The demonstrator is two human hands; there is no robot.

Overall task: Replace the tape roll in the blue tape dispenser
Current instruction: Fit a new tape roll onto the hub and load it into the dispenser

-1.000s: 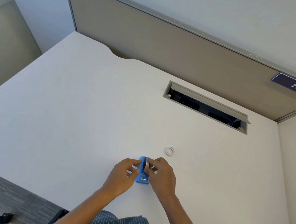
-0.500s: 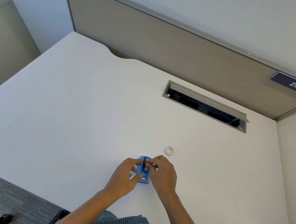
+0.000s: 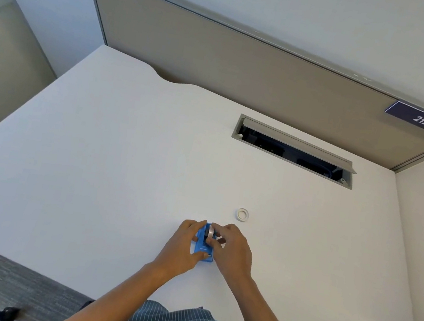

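Note:
The blue tape dispenser [image 3: 203,247] lies on the white desk [image 3: 94,170] near its front edge. My left hand [image 3: 182,246] grips the dispenser from the left side, thumb on its near end. My right hand [image 3: 233,251] pinches a small tape roll [image 3: 211,231] between thumb and fingers, upright at the dispenser's far end, just above or in its slot. A second white ring-shaped tape roll [image 3: 242,214] lies flat on the desk a little beyond my right hand.
An open cable tray [image 3: 293,150] with a grey flap is sunk into the desk at the back. A beige partition panel [image 3: 234,62] with a "212" sign [image 3: 422,119] closes the far side. The desk's front edge drops to grey carpet at lower left.
The tape roll now shows upright between my right fingers at the dispenser's far end. My left hand has closed more tightly around the dispenser's left side.

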